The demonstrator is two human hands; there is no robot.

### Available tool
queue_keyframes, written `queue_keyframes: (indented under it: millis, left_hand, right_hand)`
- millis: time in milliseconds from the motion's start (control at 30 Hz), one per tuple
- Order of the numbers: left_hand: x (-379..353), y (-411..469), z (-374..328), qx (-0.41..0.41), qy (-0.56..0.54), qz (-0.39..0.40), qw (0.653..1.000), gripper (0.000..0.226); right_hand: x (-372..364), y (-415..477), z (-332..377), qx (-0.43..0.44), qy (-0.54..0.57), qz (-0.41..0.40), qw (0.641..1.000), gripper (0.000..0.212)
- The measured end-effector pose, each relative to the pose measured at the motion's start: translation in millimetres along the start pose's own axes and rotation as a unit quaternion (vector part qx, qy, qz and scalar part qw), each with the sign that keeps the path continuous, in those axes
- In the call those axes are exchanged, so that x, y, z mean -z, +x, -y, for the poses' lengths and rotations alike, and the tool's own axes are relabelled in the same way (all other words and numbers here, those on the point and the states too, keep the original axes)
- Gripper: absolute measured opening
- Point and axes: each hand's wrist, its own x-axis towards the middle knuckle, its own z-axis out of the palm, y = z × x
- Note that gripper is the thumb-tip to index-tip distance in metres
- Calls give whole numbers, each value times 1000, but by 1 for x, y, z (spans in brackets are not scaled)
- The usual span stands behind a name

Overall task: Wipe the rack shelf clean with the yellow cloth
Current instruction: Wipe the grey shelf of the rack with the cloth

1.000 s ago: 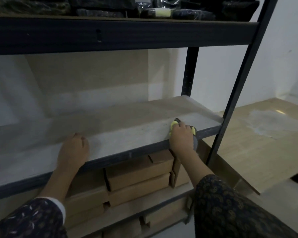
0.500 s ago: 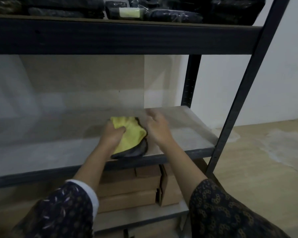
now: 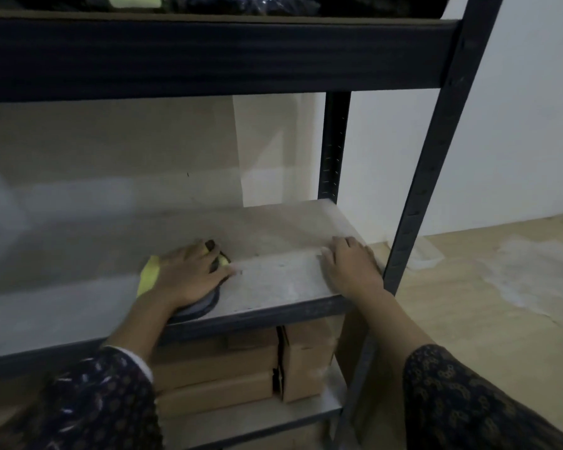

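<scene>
Head: two hands point(image 3: 189, 277) point(image 3: 351, 271), one cloth point(image 3: 148, 276)

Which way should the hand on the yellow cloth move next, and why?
Probably slide the left hand with the yellow cloth rightward along the shelf, toward the right hand: the cloth lies pressed flat under it, and a pale, speckled patch shows between the hands.

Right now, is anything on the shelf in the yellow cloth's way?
The left hand presses the yellow cloth. Only the right hand, resting on the shelf to its right, stands in its path; leftward, nothing visible does.
</scene>
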Motion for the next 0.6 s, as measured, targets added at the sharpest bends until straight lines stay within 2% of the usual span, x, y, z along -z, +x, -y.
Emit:
queue_keyframes:
  millis: [67, 100, 233, 367, 500, 600]
  left_hand:
    - [12, -10, 22, -76, -24, 42, 996, 111]
    - [14, -15, 32, -100, -36, 38, 994, 114]
    - [-6, -6, 53, -104, -16, -90, 990, 83]
    - [-14, 37, 43, -40, -25, -135, 990, 49]
    - [-11, 87, 20, 24, -18, -144, 989, 45]
    - [-11, 124, 2, 13, -34, -160, 986, 41]
  right_hand:
    - [-3, 3, -3, -4, -4, 0, 1000, 46]
    - [-4, 3, -3, -3, -2, -10, 1000, 45]
    - [-10, 5, -1, -3, -11, -35, 999, 42]
    - [-11, 9, -1, -3, -14, -43, 999, 39]
    - [-15, 10, -3, -3, -19, -49, 999, 39]
    - [-17, 11, -4, -2, -16, -63, 998, 38]
